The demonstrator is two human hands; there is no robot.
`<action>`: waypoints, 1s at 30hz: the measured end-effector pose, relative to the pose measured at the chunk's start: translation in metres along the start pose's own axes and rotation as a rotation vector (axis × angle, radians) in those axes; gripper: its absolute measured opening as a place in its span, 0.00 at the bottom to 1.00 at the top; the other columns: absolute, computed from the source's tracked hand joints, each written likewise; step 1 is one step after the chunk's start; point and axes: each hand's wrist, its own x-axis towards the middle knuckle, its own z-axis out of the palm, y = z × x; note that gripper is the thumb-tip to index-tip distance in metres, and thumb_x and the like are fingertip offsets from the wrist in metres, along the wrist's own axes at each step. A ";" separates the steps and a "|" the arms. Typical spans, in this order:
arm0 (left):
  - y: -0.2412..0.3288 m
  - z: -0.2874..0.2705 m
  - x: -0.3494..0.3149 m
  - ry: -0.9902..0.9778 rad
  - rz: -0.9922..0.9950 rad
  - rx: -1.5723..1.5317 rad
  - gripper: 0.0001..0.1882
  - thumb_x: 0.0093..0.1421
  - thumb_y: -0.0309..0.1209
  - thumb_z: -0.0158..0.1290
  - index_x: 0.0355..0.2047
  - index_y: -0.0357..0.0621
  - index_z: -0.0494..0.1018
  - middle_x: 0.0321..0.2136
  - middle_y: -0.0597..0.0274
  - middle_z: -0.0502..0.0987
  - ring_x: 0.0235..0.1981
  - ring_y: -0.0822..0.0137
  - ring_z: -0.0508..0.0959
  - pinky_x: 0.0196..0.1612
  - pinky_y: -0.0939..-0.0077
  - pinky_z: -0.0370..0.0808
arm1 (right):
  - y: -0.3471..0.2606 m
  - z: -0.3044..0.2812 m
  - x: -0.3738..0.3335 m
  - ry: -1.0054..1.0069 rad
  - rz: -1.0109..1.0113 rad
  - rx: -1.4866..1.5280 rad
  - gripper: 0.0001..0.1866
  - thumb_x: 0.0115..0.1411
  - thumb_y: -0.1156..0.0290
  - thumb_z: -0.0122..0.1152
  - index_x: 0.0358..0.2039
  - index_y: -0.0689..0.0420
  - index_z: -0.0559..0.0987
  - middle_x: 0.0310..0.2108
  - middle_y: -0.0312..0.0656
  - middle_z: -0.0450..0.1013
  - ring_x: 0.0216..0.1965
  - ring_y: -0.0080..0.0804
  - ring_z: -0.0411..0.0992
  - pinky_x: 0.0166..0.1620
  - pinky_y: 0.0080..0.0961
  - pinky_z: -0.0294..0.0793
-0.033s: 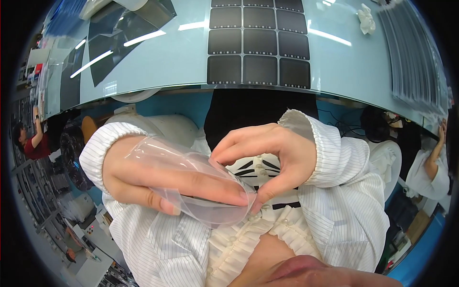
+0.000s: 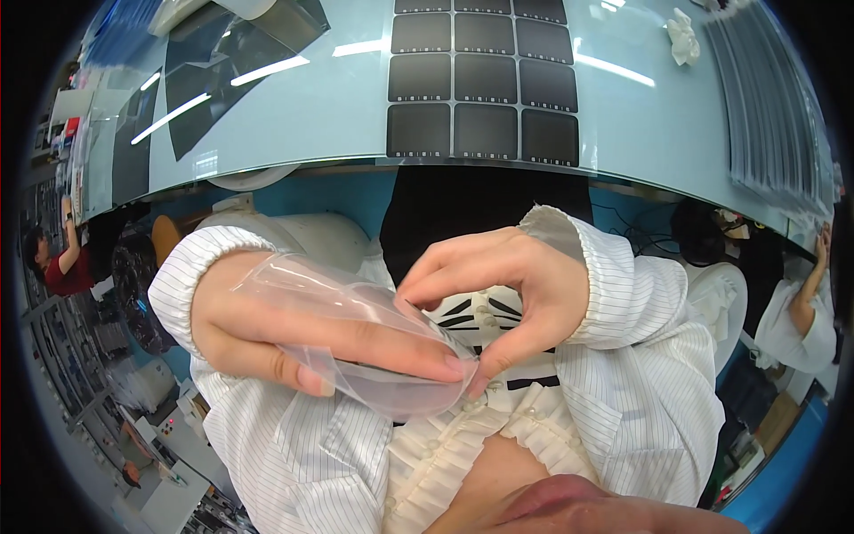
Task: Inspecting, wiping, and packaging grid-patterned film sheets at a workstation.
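Note:
A clear, slightly milky plastic film (image 2: 414,402) is curled in front of my chest. My left hand (image 2: 342,338) holds it, with its long fingers stretched along the curl and showing through the film. The left thumb lies apart from those fingers, at the film's lower left edge. My right hand (image 2: 520,285) arches over the film's right end, its thumb and fingertips gripping the edge close to the left fingertips. Inside the curl a thin dark edge shows; what it belongs to I cannot make out.
On the glass-topped table (image 2: 347,107) lie dark rectangular panels (image 2: 485,80) in rows. Dark film sheets (image 2: 200,98) lie at the left. A crumpled white tissue (image 2: 683,37) and a stack of clear sheets (image 2: 772,102) are at the right. Other people work at both sides.

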 end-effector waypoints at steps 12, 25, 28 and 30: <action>0.003 -0.014 -0.044 0.186 -0.300 0.316 0.27 0.55 0.21 0.37 0.57 0.27 0.58 0.49 0.39 0.71 0.39 0.51 0.80 0.42 0.71 0.74 | -0.008 -0.015 -0.008 0.175 -0.057 -0.056 0.36 0.34 0.68 0.79 0.46 0.68 0.75 0.35 0.46 0.73 0.35 0.31 0.72 0.40 0.23 0.71; 0.055 0.018 -0.230 1.763 0.018 0.606 0.32 0.62 0.35 0.48 0.61 0.32 0.51 0.61 0.50 0.55 0.55 0.65 0.67 0.62 0.69 0.55 | -0.049 -0.059 -0.058 0.654 0.073 -0.620 0.40 0.35 0.58 0.78 0.47 0.67 0.74 0.42 0.48 0.71 0.41 0.33 0.70 0.39 0.21 0.71; 0.054 -0.013 -0.259 1.748 -0.043 0.720 0.32 0.62 0.30 0.50 0.61 0.32 0.50 0.59 0.48 0.60 0.53 0.63 0.69 0.58 0.70 0.62 | -0.041 -0.060 -0.065 0.679 0.053 -0.741 0.39 0.37 0.58 0.76 0.49 0.63 0.74 0.44 0.47 0.71 0.41 0.33 0.70 0.38 0.21 0.71; 0.040 -0.027 -0.318 2.015 -0.156 0.748 0.36 0.59 0.30 0.55 0.61 0.32 0.48 0.53 0.48 0.67 0.48 0.62 0.73 0.53 0.71 0.69 | -0.036 -0.059 -0.070 0.692 0.063 -0.750 0.38 0.38 0.59 0.75 0.50 0.61 0.74 0.45 0.47 0.71 0.41 0.33 0.70 0.37 0.21 0.72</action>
